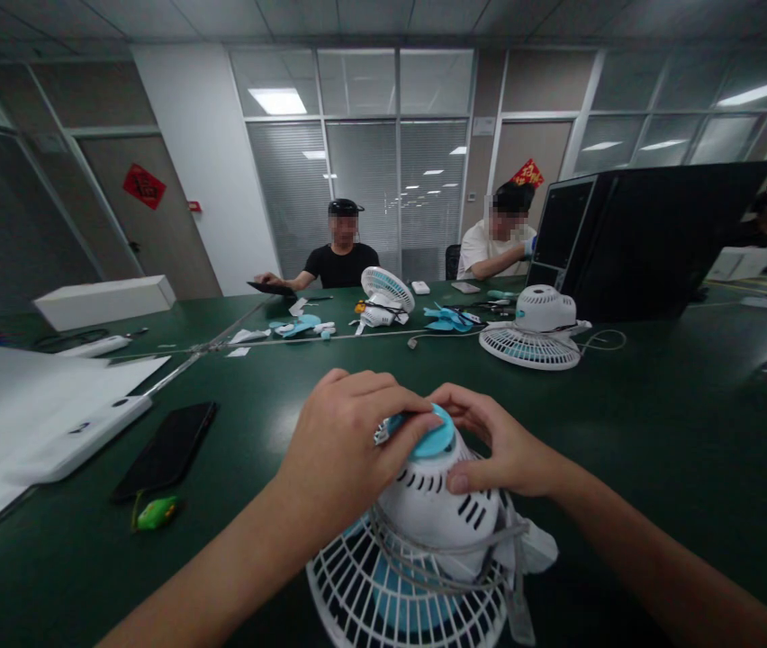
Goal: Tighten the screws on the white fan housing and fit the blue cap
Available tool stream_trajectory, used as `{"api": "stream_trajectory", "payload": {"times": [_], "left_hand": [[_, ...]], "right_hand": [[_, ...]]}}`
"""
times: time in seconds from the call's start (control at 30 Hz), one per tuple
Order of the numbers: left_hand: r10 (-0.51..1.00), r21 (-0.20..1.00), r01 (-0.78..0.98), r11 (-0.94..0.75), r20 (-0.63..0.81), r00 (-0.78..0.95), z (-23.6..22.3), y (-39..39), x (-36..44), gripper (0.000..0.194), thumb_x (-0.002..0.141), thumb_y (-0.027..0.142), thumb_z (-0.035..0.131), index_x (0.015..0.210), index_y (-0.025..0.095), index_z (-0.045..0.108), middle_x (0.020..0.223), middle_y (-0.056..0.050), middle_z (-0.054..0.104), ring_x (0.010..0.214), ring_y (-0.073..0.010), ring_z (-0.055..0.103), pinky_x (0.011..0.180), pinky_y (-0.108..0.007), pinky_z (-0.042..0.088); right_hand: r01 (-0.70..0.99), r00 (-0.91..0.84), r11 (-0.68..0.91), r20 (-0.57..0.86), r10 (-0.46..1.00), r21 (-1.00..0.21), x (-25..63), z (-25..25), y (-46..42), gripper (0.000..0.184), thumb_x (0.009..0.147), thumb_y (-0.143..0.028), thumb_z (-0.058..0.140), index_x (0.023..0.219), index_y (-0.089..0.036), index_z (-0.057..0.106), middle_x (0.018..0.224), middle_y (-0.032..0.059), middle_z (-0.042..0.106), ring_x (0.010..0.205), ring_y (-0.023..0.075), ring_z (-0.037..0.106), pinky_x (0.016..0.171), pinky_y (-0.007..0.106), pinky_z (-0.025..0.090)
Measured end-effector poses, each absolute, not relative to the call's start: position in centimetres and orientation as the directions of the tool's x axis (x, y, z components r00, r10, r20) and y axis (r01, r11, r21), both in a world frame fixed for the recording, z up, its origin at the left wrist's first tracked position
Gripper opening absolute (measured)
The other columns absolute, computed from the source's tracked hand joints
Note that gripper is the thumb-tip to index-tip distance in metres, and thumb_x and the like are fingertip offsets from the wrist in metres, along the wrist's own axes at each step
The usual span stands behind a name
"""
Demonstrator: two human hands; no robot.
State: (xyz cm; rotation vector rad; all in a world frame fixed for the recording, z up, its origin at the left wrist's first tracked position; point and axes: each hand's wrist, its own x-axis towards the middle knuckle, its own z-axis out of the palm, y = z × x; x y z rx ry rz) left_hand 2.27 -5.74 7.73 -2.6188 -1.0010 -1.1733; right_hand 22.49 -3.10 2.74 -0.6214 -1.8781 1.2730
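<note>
A white electric fan rests grille-down on the table in front of me, with its motor housing upward. My left hand is closed, thumb and fingers on a light-blue round cap at the top of the housing. My right hand curls around the housing from the right, with its thumb on the white shell near the vent slots. A grey cord is wound around the housing's base. Through the white grille light-blue blades show. My left fingers partly hide the cap's far side.
Left lie a black phone, a green trinket and a white power strip. Farther back are another face-down fan, a tilted fan, blue parts and a large black case. People sit across the table.
</note>
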Motion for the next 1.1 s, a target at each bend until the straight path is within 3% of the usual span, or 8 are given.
{"api": "stream_trajectory", "payload": {"times": [0.4,0.73,1.1], "left_hand": [[0.516,-0.134,0.769,-0.626,0.668,0.536,8.4,-7.0,3.7,0.014,0.087,0.024,0.067,0.075,0.019,0.071,0.069,-0.001,0.069,0.065,-0.0194,0.061,0.060,-0.033,0.032],[0.490,-0.036,0.666,-0.745,0.648,0.583,8.2,-6.7,3.4,0.009,0.084,0.024,0.072,0.076,0.020,0.072,0.069,0.001,0.069,0.064,-0.0176,0.061,0.059,-0.032,0.034],[0.376,0.197,0.326,-0.925,0.606,0.701,8.6,-4.5,2.0,0.004,0.086,0.018,0.071,0.086,0.018,0.075,0.077,0.000,0.075,0.071,-0.0136,0.068,0.072,-0.027,0.046]], "right_hand": [[-0.015,-0.587,0.399,0.331,0.739,-0.917,22.6,2.3,-2.4,0.059,0.060,-0.046,0.088,0.101,-0.018,0.058,0.100,0.0035,0.063,0.094,0.0186,0.061,0.087,0.033,0.047],[0.005,-0.597,0.384,0.305,0.742,-0.924,23.1,2.5,-2.8,0.065,0.057,-0.045,0.090,0.108,-0.018,0.060,0.106,0.0050,0.064,0.101,0.0216,0.062,0.088,0.034,0.048],[-0.013,-0.596,0.361,0.297,0.746,-0.932,23.1,2.5,-3.2,0.066,0.056,-0.044,0.091,0.107,-0.018,0.059,0.108,0.0061,0.065,0.105,0.0234,0.063,0.092,0.037,0.048]]}}
